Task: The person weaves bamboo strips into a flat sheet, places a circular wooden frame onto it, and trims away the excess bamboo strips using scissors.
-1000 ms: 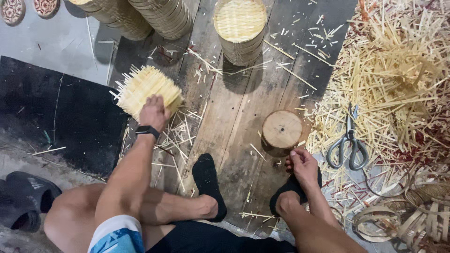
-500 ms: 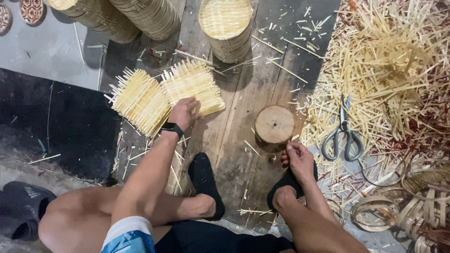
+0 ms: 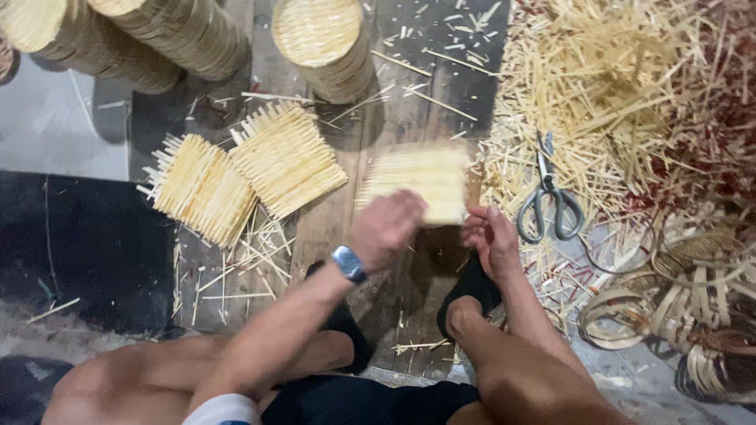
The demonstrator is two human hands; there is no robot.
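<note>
Bamboo-weaving workshop: stacked baskets (image 3: 323, 47), strewn splints (image 3: 606, 86).

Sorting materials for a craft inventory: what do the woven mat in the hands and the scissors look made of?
Woven mat: probably thin split bamboo, pale yellow and unvarnished, with loose strip ends; it is blurred. The left hand and right hand hold it. Scissors: dull grey metal, handles included.

Camera: sitting on the person's head, single view.
Facing: looking steeply down over knees.
Nearness: taking in hands close up.
</note>
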